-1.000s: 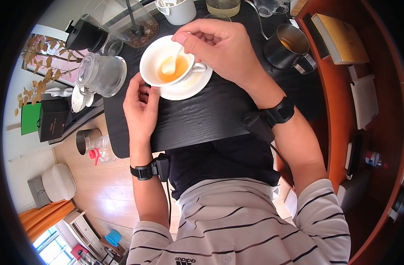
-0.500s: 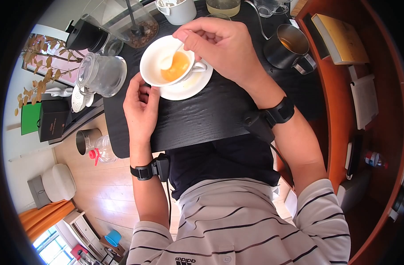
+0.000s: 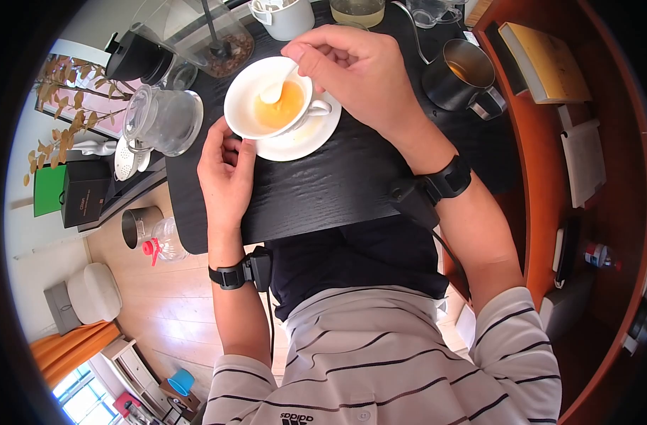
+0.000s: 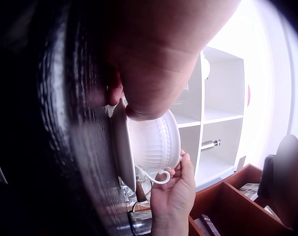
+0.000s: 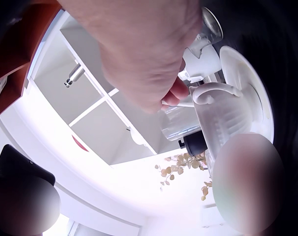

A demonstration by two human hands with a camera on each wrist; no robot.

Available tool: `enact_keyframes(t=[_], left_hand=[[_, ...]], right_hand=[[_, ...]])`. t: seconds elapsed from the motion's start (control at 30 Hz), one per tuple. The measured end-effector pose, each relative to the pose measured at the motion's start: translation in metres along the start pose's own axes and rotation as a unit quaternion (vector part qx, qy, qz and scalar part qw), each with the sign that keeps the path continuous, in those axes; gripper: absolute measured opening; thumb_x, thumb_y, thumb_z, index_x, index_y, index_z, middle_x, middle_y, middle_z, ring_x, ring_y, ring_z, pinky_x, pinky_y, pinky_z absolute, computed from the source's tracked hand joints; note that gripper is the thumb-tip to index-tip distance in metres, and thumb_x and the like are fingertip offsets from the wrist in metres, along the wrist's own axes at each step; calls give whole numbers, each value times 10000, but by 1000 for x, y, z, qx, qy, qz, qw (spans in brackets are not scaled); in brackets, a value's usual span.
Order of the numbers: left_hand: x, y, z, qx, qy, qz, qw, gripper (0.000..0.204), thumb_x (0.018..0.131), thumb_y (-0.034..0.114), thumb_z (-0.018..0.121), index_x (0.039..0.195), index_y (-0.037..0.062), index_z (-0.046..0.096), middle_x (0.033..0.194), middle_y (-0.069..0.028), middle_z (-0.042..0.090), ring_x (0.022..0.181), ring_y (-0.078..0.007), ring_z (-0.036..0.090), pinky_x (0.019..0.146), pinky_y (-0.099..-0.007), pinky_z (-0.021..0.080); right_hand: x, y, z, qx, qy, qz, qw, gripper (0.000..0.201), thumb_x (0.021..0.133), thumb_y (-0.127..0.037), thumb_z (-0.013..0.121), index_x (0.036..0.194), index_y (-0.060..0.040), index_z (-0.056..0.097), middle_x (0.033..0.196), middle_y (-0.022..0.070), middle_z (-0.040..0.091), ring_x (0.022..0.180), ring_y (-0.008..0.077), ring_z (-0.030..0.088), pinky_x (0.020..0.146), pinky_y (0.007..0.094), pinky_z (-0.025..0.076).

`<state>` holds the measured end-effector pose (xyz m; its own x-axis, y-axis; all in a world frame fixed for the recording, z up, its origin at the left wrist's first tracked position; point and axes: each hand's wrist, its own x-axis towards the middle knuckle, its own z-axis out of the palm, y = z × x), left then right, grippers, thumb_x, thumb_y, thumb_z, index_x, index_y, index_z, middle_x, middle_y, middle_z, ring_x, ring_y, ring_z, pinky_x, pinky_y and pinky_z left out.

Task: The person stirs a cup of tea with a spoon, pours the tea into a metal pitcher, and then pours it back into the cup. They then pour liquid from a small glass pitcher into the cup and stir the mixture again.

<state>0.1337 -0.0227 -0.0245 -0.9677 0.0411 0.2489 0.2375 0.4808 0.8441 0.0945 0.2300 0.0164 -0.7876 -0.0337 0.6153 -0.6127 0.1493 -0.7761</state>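
Note:
A white teacup [image 3: 240,110] holding amber liquid [image 3: 279,113] stands on a white saucer [image 3: 306,145] near the front of the black table. My right hand [image 3: 359,81] pinches the handle of a white spoon [image 3: 271,93] between thumb and fingers, above the cup's handle side. The spoon's bowl leans into the cup at the liquid. On the other side, my left hand [image 3: 226,173] holds the saucer's edge, fingers curled and thumb up against the cup. In the left wrist view the cup's ribbed side [image 4: 151,142] shows, with its looped handle [image 4: 161,179] turned toward the right hand.
A glass pot [image 3: 161,120] stands left of the cup. Behind are a clear container with dark bits [image 3: 228,60] and a white mug [image 3: 289,21]. A dark metal pitcher [image 3: 458,74] stands at right, beside a reddish-brown shelf [image 3: 550,117] with books.
The spoon's bowl has shifted about within the cup, ending farther toward its far side. My right hand has drifted slightly right; the left hand, cup and saucer stay put.

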Motion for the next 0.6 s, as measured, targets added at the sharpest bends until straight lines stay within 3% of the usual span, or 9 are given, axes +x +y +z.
enact_keyframes(t=[0.23, 0.53, 0.6], left_hand=[[0, 0, 0, -6, -1, -3, 1000, 381, 987, 58, 732, 1359, 9, 664, 961, 6, 673, 767, -38, 555, 676, -202, 466], [0, 0, 1, -4, 0, 0, 1000, 382, 988, 58, 729, 1361, 10, 664, 950, 12, 667, 763, -36, 550, 675, -201, 464], [0, 1, 0, 0, -1, -4, 1000, 382, 985, 55, 727, 1360, 10, 665, 948, 11, 668, 762, -37, 552, 674, -202, 465]], right_hand=[[0, -8, -3, 25, -30, 45, 998, 165, 1022, -94, 732, 1114, 28, 796, 895, 32, 777, 702, 38, 658, 629, 191, 518], [0, -2, -1, -10, -4, 5, 1000, 166, 1023, -104, 736, 1109, 24, 796, 896, 29, 776, 709, 31, 656, 629, 190, 517], [-1, -6, -2, 13, -22, 29, 999, 167, 1022, -104, 737, 1111, 24, 796, 899, 30, 777, 716, 31, 660, 633, 190, 520]])
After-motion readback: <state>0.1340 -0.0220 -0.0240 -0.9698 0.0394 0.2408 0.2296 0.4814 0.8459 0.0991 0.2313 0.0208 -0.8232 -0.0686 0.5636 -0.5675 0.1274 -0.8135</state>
